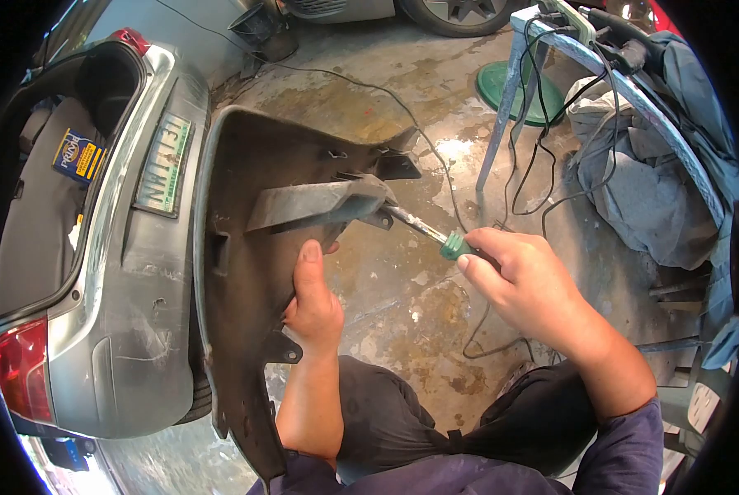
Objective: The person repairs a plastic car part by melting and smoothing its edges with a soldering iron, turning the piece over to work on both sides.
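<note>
- Gripping the green-handled tool (420,224) in the right hand (522,268), with the thumb and fingers closed around its handle.
- Slanting the metal shaft up and leftward to the end of a dark bracket (320,203); hiding the tip there, and so leaving contact impossible to tell.
- Holding the large dark panel (250,247) by its edge in the left hand (313,299), with the thumb extended on the near face and the fingers mostly hidden.
- Standing the panel on edge between the left hand and a silver car (147,355), with the bracket across its hollow side, just above the left thumb.
- Showing, at left, the car's open boot with a blue-and-yellow box (77,157) inside.
- Showing, at upper right, a blue-painted stand (510,91) with black cables (543,148) hanging from it, near a green disc (491,82) and a grey cloth (621,194).
- Exposing, between the hands and beyond, a stained concrete floor (386,322).
</note>
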Tool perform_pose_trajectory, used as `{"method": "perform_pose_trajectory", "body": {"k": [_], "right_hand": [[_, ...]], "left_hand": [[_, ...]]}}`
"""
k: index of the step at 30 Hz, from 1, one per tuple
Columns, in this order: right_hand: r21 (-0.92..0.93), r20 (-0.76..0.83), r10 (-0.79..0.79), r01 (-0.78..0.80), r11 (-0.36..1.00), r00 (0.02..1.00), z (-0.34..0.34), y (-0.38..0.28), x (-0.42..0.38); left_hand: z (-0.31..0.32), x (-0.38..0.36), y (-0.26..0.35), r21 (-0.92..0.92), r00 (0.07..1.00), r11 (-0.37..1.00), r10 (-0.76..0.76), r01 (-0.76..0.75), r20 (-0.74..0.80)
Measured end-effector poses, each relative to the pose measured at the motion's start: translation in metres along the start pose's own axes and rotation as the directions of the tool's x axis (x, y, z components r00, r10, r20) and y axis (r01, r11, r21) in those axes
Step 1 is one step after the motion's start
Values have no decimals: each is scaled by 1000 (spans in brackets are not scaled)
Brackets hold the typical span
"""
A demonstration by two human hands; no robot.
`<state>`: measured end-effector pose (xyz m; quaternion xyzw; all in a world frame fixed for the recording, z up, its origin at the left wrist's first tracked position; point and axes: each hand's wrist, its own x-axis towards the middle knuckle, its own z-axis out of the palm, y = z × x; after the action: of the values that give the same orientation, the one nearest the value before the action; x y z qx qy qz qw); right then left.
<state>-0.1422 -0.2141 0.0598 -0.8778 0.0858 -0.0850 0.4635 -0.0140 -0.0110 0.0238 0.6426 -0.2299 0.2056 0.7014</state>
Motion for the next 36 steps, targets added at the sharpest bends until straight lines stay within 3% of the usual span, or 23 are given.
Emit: {"method": "perform_pose_trajectory", "body": {"k": [8,17,23,33,36], "right_hand": [[-3,-13,-30,30,1000,999,1,0,-1],[-37,25,-49,50,998,999,2,-2,-3],[-19,-48,-61,61,998,997,5,-1,-2],[-83,-81,-64,57,995,995,4,7,2],[-79,-78,-63,56,995,995,4,6,2]], "left_hand": [[-21,-4,-18,95,994,995,-4,-7,111],[1,0,7,83,1000,996,27,-27,-3],[-7,-2,-10,46,1000,999,-15,15,-15],[-13,-4,-17,191,986,969,141,-156,89],[-15,-7,-25,222,983,957,176,-184,56]]}}
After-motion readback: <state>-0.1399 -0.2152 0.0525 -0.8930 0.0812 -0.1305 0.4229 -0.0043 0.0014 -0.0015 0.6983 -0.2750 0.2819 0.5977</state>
